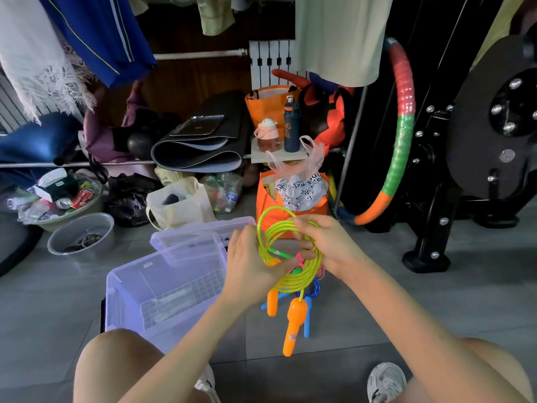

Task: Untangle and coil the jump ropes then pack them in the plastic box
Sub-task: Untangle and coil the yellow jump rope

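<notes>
We hold the rope point(296, 282) coiled; left hand point(250, 266) & right hand point(327, 245) fingers curl round its loops. It's prob. light, springy, slick, so pinch across all the loops. Handles point(293, 324) dangle below fingers.

We see a grey tiled floor point(488, 286) across the lower frame. At upper left a blue garment with a yellow stripe point(98, 39) and a white lace cloth point(43, 68) hang before a dark brown wall point(186, 80). A white ribbed radiator point(267, 62) stands at upper centre. At right stands a black metal exercise machine point(479, 126), a red, green and orange hoop point(402, 126) beside it.
</notes>
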A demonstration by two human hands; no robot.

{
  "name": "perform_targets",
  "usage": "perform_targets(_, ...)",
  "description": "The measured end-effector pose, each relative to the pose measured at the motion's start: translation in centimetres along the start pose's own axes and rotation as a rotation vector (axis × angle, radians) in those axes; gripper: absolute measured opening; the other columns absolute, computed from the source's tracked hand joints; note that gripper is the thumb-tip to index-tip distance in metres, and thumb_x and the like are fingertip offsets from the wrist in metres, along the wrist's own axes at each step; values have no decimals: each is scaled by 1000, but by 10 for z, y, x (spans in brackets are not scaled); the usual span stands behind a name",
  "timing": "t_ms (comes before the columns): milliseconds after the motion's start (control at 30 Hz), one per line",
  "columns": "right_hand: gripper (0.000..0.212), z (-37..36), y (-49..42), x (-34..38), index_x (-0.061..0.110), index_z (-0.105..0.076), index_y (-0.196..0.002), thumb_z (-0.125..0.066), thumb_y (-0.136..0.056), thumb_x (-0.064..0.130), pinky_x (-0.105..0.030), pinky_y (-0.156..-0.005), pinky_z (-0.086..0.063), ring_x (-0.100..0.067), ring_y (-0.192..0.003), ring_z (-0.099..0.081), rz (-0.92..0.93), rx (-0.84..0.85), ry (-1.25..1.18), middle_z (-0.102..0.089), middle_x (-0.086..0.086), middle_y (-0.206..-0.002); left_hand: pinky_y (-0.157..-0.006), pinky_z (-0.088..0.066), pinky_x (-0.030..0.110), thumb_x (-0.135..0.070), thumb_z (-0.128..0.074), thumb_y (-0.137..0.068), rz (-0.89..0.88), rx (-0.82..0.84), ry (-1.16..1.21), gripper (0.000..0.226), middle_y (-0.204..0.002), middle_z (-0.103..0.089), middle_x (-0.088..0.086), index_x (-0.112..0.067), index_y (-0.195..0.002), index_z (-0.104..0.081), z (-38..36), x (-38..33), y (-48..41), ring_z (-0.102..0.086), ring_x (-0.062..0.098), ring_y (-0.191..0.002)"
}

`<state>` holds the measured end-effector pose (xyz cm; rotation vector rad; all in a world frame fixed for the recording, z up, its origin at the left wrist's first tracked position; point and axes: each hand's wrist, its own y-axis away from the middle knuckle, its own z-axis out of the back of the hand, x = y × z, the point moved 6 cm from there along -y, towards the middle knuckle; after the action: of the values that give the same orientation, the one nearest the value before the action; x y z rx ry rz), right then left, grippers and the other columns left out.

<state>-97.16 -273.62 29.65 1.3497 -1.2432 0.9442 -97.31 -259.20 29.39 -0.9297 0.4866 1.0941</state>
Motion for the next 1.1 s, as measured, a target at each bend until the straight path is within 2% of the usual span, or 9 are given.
perform_targets(200, 10, 4, 1, 12, 5, -53, -86, -49, -95, 7, -15, -34, -25, -4, -40, -32, -15, 120, -37, -41, -4, -62, -88, -41, 23, -44, -49, -81, 286, 116, 601, 35, -104, -62, 2, -16, -98, -62, 23, 32, -16, -55, 14, -97)
perform_targets(300, 9, 1, 0, 22, 4, -50, -86, -47, -94, 6, -14, -34, -24, -4, -39, -32, -36, 184, -124, -41, -3, -60, -97, -42, 30, -36, -33, -99, 445, 303, 685, 41, -131, -56, 12, -10, -120, -56, 2, 41, -17, -54, 20, -116)
perform_targets(400, 19, -1, -1, 36, 6, -49, -77, -43, -94, 6, -13, -33, -23, -4, -38, -32, -33, 232, -235, -41, -1, -56, -99, -44, 38, -46, -16, -100, 525, 504, 788, 65, -124, -59, 19, 0, -123, -55, -23, 28, -10, -59, 27, -112)
perform_targets(533, 22, 13, -5, 52, 8, -45, -72, -42, -93, 6, -12, -31, -22, -3, -36, -31, -9, 191, -305, -43, 0, -52, -101, -44, 45, -47, -58, -87, 381, 569, 858, 42, -104, -69, 6, -12, -110, -57, -41, 43, -21, -69, 16, -83)
perform_targets(600, 12, 22, -7, 55, 8, -45, -76, -47, -88, 10, -13, -30, -25, -3, -36, -32, 1, 194, -297, -44, 1, -52, -101, -44, 41, -45, -61, -82, 446, 705, 909, 42, -97, -72, 3, -13, -109, -62, -41, 28, -3, -69, 16, -87)
perform_targets(700, 10, 33, -10, 54, 7, -46, -81, -52, -79, 14, -13, -30, -26, -2, -36, -32, 5, 193, -253, -44, 2, -51, -78, -53, 26, -37, -52, -85, 445, 781, 811, 38, -87, -67, 5, -5, -102, -60, -39, 30, 12, -63, 16, -79)
perform_targets(767, 19, 42, -10, 56, 4, -48, -92, -53, -78, 15, -13, -30, -25, -2, -36, -31, 25, 180, -207, -43, 2, -52, -71, -50, 24, -32, -48, -95, 391, 647, 657, 25, -80, -61, 3, -9, -94, -59, -26, 40, 4, -58, 13, -72)
perform_targets(933, 18, 66, -8, 53, -4, -55, -104, -50, -91, 7, -13, -33, -22, -3, -38, -27, 73, 77, 143, -38, -2, -57, -73, -41, 19, -36, -43, -97, 169, 469, 77, 21, -75, -56, -10, -34, -82, -57, 9, 81, -20, -51, 2, -70)
perform_targets(1100, 14, 63, -8, 36, 9, -64, -100, -51, -93, 10, -17, -40, -20, -7, -44, -24, 76, 44, 267, -39, -1, -57, -79, -42, 35, -36, -44, -96, -34, 354, -317, 27, -89, -63, 0, -17, -99, -63, 25, 107, -44, -50, 21, -83)
